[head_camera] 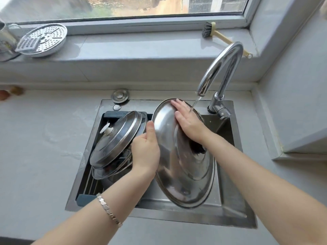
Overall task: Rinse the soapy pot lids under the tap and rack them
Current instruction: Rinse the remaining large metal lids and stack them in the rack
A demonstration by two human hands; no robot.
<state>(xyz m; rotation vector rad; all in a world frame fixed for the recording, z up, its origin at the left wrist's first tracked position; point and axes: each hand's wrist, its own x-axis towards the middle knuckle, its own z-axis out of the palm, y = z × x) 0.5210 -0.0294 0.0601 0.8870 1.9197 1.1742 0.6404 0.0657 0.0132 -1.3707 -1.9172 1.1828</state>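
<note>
Sink rack [84, 197] holds lids [115, 138]; left hand [146, 151] grips large lid [185, 174], right hand [187, 121] pressing flat.

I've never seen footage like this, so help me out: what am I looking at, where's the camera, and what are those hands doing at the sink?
No machine here. This is one picture from a camera worn on a person's head, looking down at their own bare hands. The left hand grips the rim of a big steel lid, held tilted over the sink. The right hand lies flat on the lid, beside the water running from the tap. To the left, a rack holds other lids. A brush lies on the windowsill.
</note>
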